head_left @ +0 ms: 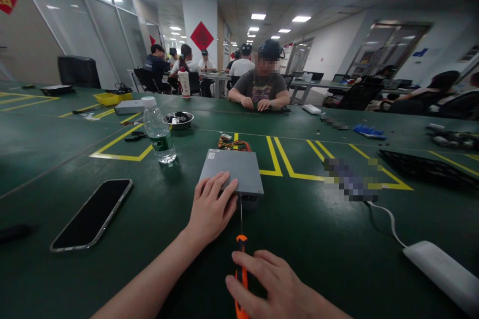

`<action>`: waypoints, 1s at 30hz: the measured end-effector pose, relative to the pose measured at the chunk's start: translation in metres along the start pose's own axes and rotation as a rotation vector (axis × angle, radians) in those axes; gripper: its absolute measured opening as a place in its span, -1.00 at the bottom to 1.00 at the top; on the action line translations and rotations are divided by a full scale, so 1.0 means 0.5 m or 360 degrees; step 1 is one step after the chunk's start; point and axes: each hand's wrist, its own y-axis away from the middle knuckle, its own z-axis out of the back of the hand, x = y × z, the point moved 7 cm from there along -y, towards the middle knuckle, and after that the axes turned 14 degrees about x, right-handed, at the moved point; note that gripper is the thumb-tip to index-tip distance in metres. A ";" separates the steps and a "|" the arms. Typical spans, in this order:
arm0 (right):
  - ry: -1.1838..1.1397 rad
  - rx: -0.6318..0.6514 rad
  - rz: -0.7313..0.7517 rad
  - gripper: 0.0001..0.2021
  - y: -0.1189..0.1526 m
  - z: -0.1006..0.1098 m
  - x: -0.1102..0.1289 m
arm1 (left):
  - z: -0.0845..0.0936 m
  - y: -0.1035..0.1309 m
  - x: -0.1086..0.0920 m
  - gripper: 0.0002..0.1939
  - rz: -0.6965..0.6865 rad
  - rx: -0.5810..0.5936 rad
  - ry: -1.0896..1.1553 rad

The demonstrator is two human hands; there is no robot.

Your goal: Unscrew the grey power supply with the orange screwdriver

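Note:
A grey metal computer power supply point(234, 165) lies on the green table in front of me, its bundle of coloured cables point(235, 144) at the far side. My left hand point(213, 204) rests on its near left corner, fingers stretched flat over the top and the thumb by the front edge. The shaft of an orange and black screwdriver point(242, 244) points away from me and meets the near face of the power supply; its tip is hidden. My right hand point(267, 281) is loosely round the screwdriver handle, with thumb and fingers across it.
On the left are a phone point(93, 214) and a water bottle point(159, 132). Behind them stands a metal bowl point(179, 120). A white power strip point(441, 271) with a cable lies at right, near a black panel point(430, 169). A person point(260, 84) sits opposite.

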 end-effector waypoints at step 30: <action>0.0015 -0.0100 -0.0027 -0.80 0.002 -0.039 0.001 | -0.002 -0.001 0.004 -0.70 0.0078 -0.0037 0.0029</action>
